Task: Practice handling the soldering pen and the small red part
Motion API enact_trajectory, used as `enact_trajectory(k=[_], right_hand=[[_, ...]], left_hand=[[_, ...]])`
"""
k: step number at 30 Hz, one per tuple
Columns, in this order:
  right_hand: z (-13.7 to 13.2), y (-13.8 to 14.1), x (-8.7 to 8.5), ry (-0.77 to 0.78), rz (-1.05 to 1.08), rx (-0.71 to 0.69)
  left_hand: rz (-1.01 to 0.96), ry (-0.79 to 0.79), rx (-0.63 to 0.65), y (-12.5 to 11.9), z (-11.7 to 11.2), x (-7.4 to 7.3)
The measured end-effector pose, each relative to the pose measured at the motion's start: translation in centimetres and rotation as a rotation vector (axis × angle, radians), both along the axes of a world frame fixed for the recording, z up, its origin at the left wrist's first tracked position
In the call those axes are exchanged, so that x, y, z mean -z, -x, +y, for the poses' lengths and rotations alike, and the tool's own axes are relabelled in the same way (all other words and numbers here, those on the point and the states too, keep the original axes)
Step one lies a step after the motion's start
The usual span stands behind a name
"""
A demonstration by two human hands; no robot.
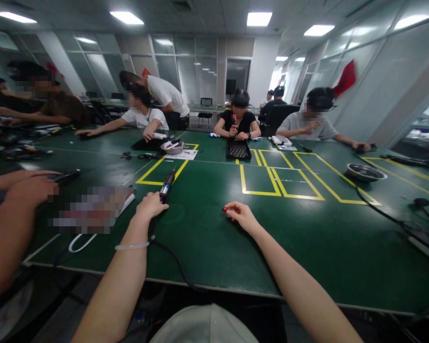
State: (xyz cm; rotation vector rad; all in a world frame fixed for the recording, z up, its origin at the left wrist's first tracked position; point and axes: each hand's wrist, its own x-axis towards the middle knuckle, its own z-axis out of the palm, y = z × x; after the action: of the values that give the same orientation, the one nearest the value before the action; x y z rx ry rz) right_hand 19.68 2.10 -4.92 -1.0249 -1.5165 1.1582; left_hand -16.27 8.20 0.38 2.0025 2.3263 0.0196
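Observation:
My left hand (pixel 150 206) is closed around the rear of a black corded electric screwdriver (pixel 168 183) with a blue and silver band. Its narrow tip points away from me, and it rests low over the green table (pixel 200 247). To the right, my right hand (pixel 242 215) is closed in a pinch, low over the tabletop. Between its thumb and fingertips sits a small red piece (pixel 224 209) with a dark end, too small to name. The hands are well apart.
The screwdriver's black cord (pixel 178 262) curves over the near edge. Yellow tape outlines (pixel 260 193) mark the tabletop. A metal bowl (pixel 366 172) stands at right, a black tray (pixel 238 150) opposite. Another person's hand (pixel 35 188) is at left, several people beyond.

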Motion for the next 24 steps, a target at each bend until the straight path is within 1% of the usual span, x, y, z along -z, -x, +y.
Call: enact_trajectory(k=[2, 6, 11, 15, 20, 24], right_hand=[[0.0, 0.0, 0.0, 0.004, 0.02, -0.005], [-0.1, 0.0, -0.1, 0.005, 0.024, -0.007], [-0.3, 0.1, -0.3, 0.004, 0.005, 0.002], [-0.4, 0.2, -0.6, 0.001, 0.004, 0.008], [-0.4, 0.2, -0.8, 0.006, 0.009, 0.014], [-0.3, 0.0, -0.9, -0.049, -0.028, 0.049]], left_hand=[[0.021, 0.0, 0.026, -0.8, -0.4, -0.3], [0.048, -0.006, 0.039, -2.7, -1.2, -1.0], [0.031, -0.031, 0.098, -4.9, -2.0, -1.3], [-0.029, -0.047, 0.18, -7.2, -2.7, -1.1], [-0.077, -0.067, 0.301, -10.8, -3.8, -0.8], [-0.087, -0.068, 0.393, -13.9, -4.8, -1.0]])
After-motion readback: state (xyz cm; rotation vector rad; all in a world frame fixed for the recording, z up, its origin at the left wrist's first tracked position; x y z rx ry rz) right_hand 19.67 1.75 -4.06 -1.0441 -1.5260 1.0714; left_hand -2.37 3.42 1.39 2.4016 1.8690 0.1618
